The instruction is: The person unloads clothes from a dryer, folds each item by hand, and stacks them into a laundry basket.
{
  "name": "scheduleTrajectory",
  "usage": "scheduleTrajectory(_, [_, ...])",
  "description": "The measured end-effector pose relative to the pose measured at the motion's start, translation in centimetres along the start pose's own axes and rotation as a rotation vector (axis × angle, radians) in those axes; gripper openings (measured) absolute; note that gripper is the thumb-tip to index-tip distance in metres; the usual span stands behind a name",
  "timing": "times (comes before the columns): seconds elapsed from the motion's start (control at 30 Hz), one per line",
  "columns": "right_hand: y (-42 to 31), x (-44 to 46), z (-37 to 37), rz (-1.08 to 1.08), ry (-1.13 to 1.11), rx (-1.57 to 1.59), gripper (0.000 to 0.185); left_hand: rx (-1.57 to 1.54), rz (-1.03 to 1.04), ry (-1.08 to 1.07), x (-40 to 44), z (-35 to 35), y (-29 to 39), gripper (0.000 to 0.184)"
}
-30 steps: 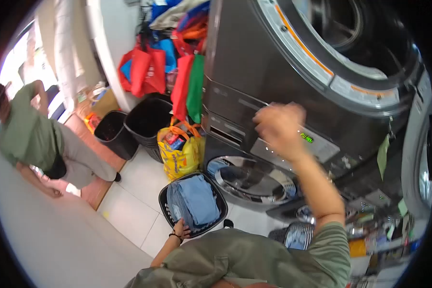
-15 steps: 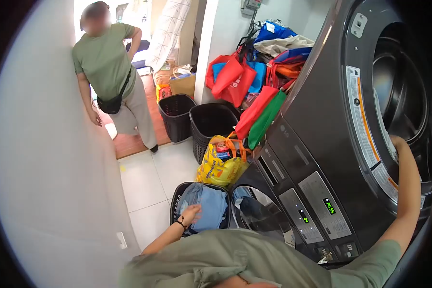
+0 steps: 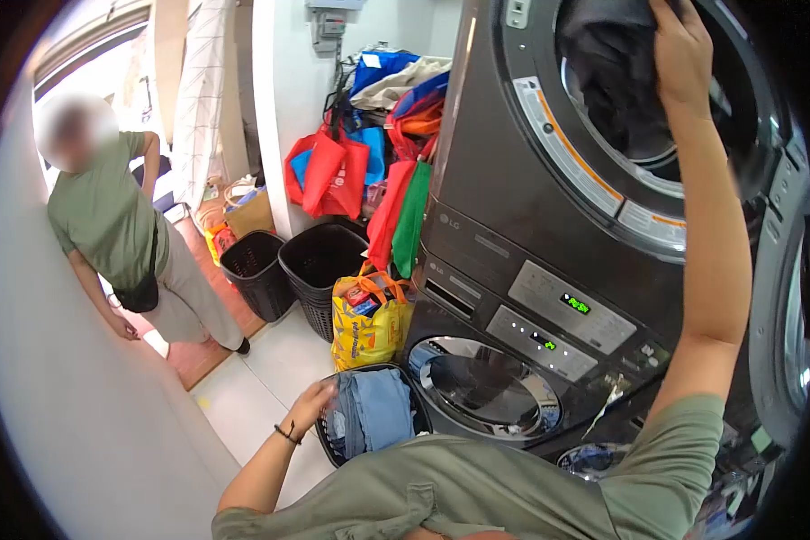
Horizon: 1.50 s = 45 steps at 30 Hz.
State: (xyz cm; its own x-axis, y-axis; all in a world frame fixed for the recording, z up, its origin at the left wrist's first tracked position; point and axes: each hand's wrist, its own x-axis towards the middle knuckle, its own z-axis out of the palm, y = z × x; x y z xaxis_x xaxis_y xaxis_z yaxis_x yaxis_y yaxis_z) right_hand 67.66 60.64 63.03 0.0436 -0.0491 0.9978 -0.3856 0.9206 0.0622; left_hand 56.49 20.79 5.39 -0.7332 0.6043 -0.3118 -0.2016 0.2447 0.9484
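Observation:
My right hand (image 3: 682,54) is raised to the round opening of the upper machine (image 3: 477,193), its fingers closed on a dark garment (image 3: 616,76) that hangs bunched in front of the drum. What kind of garment it is does not show. My left hand (image 3: 311,405), a dark bracelet on its wrist, hovers by the left rim of a black laundry basket (image 3: 426,409). Its fingers are loosely apart, slightly blurred, with nothing visible in them. Folded blue denim clothes (image 3: 382,409) fill that basket.
Below, a second machine has its round glass door (image 3: 486,387) closed. Beside it stand a yellow shopping bag (image 3: 364,328) and black baskets (image 3: 319,261). Colourful bags (image 3: 333,171) hang behind. A person in a green shirt (image 3: 108,202) stands at the left by the wall.
My right hand has come up out of the drum and now holds the dark garment. My left hand has shifted from over the denim to the basket's left side. The view has turned right.

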Motion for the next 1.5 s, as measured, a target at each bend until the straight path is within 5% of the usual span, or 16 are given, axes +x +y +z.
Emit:
scheduleTrajectory(0.07, [-11.4,-3.8,3.1,0.069,-0.219,0.604,0.013,-0.104,0.214,-0.082,0.8,0.5,4.0,0.063])
scheduleTrajectory(0.17, [-19.9,-11.6,4.6,-0.102,-0.479,0.230,0.018,-0.526,0.801,0.065,-1.1,5.3,11.5,0.061])
scheduleTrajectory(0.3, [-25.6,-23.3,5.7,0.434,-0.829,0.850,0.026,-0.208,1.242,0.072,-4.1,4.8,14.7,0.058])
scheduleTrajectory(0.37, [-25.0,-25.2,5.3,0.647,-0.828,0.801,0.027,-0.033,1.288,0.082,-5.0,3.4,15.1,0.057])
scheduleTrajectory(0.43, [-23.6,-23.7,4.5,1.398,-0.792,0.747,0.023,0.068,1.188,0.158,-5.1,1.9,15.3,0.056])
scheduleTrajectory(0.53, [-16.8,-27.4,3.0,1.317,-0.479,0.733,0.017,0.286,0.885,0.339,-4.2,-0.4,16.4,0.027])
scheduleTrajectory(0.63, [-14.0,-30.3,0.5,1.451,-0.330,0.592,0.017,0.753,1.147,0.516,-3.6,-2.2,17.8,0.025])
scheduleTrajectory(0.73, [-11.6,-35.3,-1.1,1.399,-0.423,0.415,0.018,0.605,0.746,0.232,-3.0,-3.2,19.1,0.020])
scheduleTrajectory(0.83, [-12.5,-38.5,-1.2,0.601,-1.049,-0.189,0.041,0.290,0.532,-0.208,-0.9,-1.4,18.6,0.029])
scheduleTrajectory(1.03, [-16.7,-42.2,5.3,1.100,-1.114,0.979,0.082,0.791,0.705,-0.492,0.9,4.6,16.6,0.028])
scheduleTrajectory(1.17, [-13.8,-38.2,4.6,0.785,-1.631,0.447,0.039,0.409,0.277,-0.798,0.6,3.7,15.9,0.039])
scheduleTrajectory(1.23, [-12.7,-37.0,3.1,0.885,-1.402,0.603,0.027,0.132,0.109,-1.049,0.7,2.3,12.9,0.050])
scheduleTrajectory(1.3, [-10.5,-37.3,2.0,1.175,-1.036,0.795,0.025,0.591,0.175,-1.001,3.3,0.5,6.4,0.061])
scheduleTrajectory(1.37, [-7.1,-37.7,0.6,1.190,-1.265,0.796,0.028,1.152,0.037,-0.798,4.3,-0.1,3.8,0.077])
scheduleTrajectory(1.43, [-8.1,-36.3,-0.1,0.488,-1.805,0.042,0.030,1.419,0.242,-0.639,3.6,-2.4,7.0,0.083])
scheduleTrajectory(1.5, [-6.6,-38.9,-1.1,0.285,-1.700,-0.113,0.030,1.312,0.121,-0.292,2.3,-4.4,11.4,0.065])
